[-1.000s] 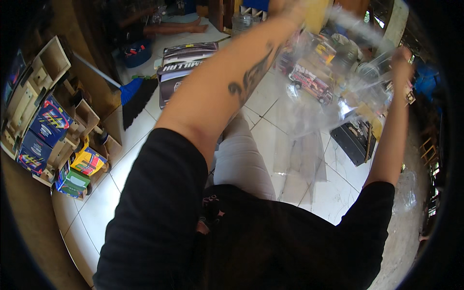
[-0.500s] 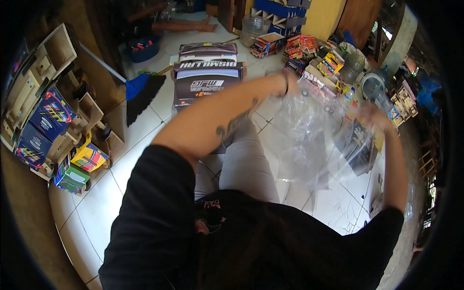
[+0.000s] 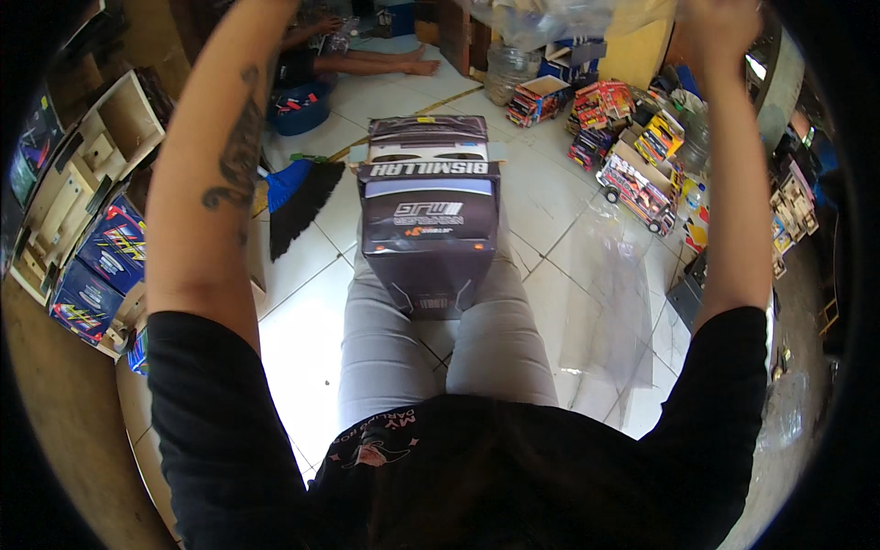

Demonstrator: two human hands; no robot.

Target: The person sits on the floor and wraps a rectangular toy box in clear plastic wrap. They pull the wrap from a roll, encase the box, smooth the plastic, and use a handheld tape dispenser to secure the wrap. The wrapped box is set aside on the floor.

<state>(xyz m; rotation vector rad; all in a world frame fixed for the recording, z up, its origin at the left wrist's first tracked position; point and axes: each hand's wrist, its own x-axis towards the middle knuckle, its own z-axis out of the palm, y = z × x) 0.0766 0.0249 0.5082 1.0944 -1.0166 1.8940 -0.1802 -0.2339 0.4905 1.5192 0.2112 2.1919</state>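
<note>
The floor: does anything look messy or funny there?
Yes, a bit messy. Clear plastic sheets lie loose on the tiles, right of the legs. Farther off, colourful printed pieces are heaped at mixed angles, not neatly stacked.

The scene is viewed from the wearer's head through the left of two side-by-side fisheye lenses, tilted steeply downward and forward. The black shirt (image 3: pixel 550 486) is seen from very near at the bottom, the grey trousers (image 3: pixel 500 357) and tiled floor (image 3: pixel 298 339) beyond. The right hand (image 3: pixel 724 32) is cropped by the upper edge; straight lines are bent toward the dark rim.
</note>
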